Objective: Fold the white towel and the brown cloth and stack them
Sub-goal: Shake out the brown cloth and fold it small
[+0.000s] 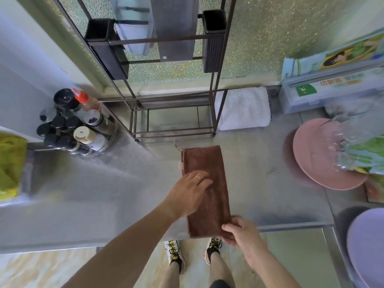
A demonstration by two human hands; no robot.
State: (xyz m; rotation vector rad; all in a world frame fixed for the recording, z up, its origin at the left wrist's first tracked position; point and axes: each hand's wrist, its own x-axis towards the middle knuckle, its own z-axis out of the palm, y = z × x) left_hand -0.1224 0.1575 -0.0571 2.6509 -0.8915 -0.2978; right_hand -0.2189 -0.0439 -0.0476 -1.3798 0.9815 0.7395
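Note:
The brown cloth [207,163] lies on the steel counter [104,194] as a long narrow strip, running from the counter's front edge toward the rack. My left hand [189,192] rests flat on its left middle, fingers spread. My right hand [241,231] pinches the near right corner of the cloth at the counter's edge. The white towel [243,109] sits folded into a rectangle at the back of the counter, right of the rack's foot.
A dark metal rack [172,113] stands behind the cloth. Spice jars and bottles [76,125] cluster at the left. A pink plate [320,159] with a plastic bag sits at the right, a lilac plate [367,246] lower right, boxes [332,88] behind.

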